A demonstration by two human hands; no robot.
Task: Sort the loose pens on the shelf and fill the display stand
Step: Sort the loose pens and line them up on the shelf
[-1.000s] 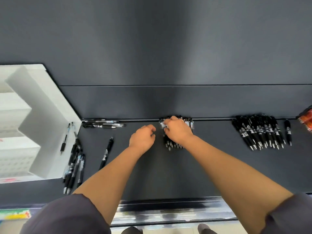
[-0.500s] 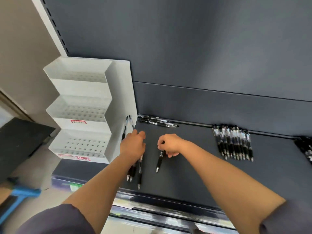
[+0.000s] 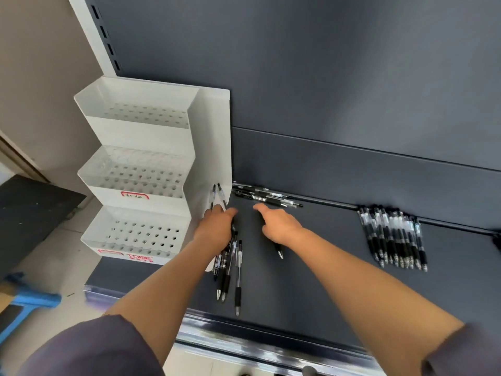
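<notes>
Inspecting the shelf, we find a loose heap of black click pens (image 3: pixel 230 267) on the dark grey shelf board (image 3: pixel 311 283), just beside the white perforated three-tier display stand (image 3: pixel 141 131). The left hand (image 3: pixel 217 229) rests on the heap's far end; we cannot tell whether its fingers grip. The right hand (image 3: pixel 279 223) covers a single black pen (image 3: pixel 280 253), only its tip showing; that grip is likewise hidden. A tidy row of black pens (image 3: pixel 393 237) lies well apart, rightward.
</notes>
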